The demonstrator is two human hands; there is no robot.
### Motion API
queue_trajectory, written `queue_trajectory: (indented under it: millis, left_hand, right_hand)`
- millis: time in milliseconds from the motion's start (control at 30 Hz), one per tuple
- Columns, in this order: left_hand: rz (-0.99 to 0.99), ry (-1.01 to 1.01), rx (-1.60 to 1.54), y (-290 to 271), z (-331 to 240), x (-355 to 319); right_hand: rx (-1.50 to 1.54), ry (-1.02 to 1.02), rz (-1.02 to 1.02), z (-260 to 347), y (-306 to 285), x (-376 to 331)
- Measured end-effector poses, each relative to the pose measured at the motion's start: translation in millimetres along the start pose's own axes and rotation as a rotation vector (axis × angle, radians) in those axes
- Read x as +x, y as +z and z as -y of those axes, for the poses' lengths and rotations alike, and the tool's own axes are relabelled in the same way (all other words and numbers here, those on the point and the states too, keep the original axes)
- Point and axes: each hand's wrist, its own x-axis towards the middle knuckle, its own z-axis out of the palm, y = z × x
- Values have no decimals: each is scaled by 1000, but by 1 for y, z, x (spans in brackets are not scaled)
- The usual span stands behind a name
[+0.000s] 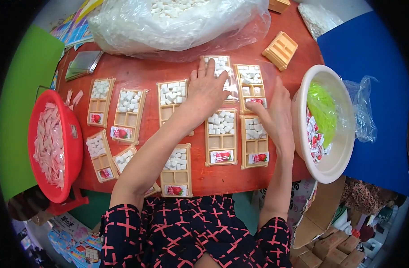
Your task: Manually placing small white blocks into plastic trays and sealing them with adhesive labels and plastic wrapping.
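Head view, 2 hands [207, 89] at tan trays [215, 142], white cubes [221, 121] inside

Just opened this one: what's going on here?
A person's left hand is spread over the white pieces in a tray near the table's centre. The right hand is open at the neighbouring tray, thumb near its strawberry-printed packet. Other trays around them also hold white pieces, several with a packet at the near end. A big clear bag of white pieces lies at the far side, with a red basin left and a cream basin right.
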Motion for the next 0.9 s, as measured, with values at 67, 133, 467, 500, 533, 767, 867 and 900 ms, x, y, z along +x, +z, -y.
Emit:
queue_trajectory:
  millis: [67,133,467,500,533,767,867,900]
  left_hand:
    - [-25,-2,-21,6,0,2]
    - [-9,-38,-46,6,1,2]
    - [-29,13,82,12,11,13]
    - [-8,11,61,11,12,14]
    - [3,14,49,10,12,15]
    - [87,-25,33,10,12,19]
    - [103,0,86,9,15,21]
    - [110,7,92,8,17,21]
  right_hand:
    - [-374,90,113,-8,14,13]
    - [-399,72,144,-8,24,17]
    - [-517,137,174,-26,38,41]
    - [-546,117,177,-33,39,43]
    - [-553,128,186,-37,38,46]
    - [-562,142,130,-47,41,56]
    - [-526,173,167,-47,38,61]
    - [-506,165,150,-46,38,60]
